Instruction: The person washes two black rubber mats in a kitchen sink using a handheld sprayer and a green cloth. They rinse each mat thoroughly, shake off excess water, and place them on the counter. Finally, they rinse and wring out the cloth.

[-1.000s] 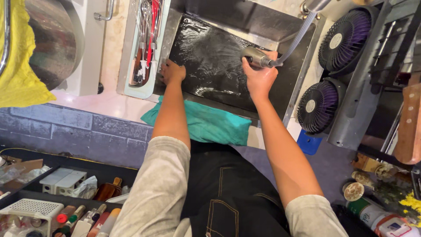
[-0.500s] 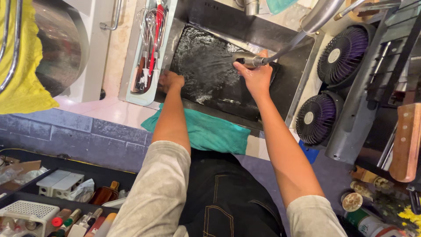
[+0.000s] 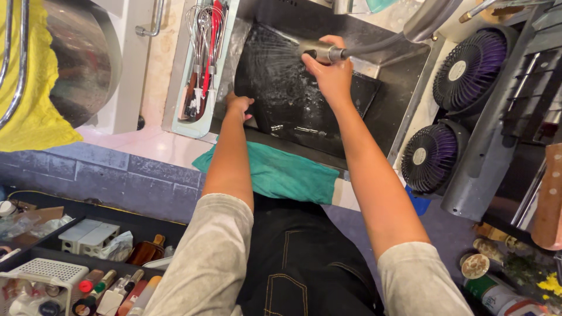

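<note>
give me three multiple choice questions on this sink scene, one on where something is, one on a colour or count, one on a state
1. Where does the utensil caddy with the whisks sit?
A. to the left of the sink
B. inside the sink
C. on the floor

2. How many purple-bladed fans stand to the right of the sink?
A. one
B. two
C. four

3. What is the spray head doing?
A. hanging unused
B. lying in the sink
C. spraying water on the black tray

Answers:
1. A: the caddy rests on the counter left of the sink.
2. B: one fan stands above the other.
3. C: the right hand holds the spray head and water fans out onto the black tray, which the left hand grips at its edge.
</note>
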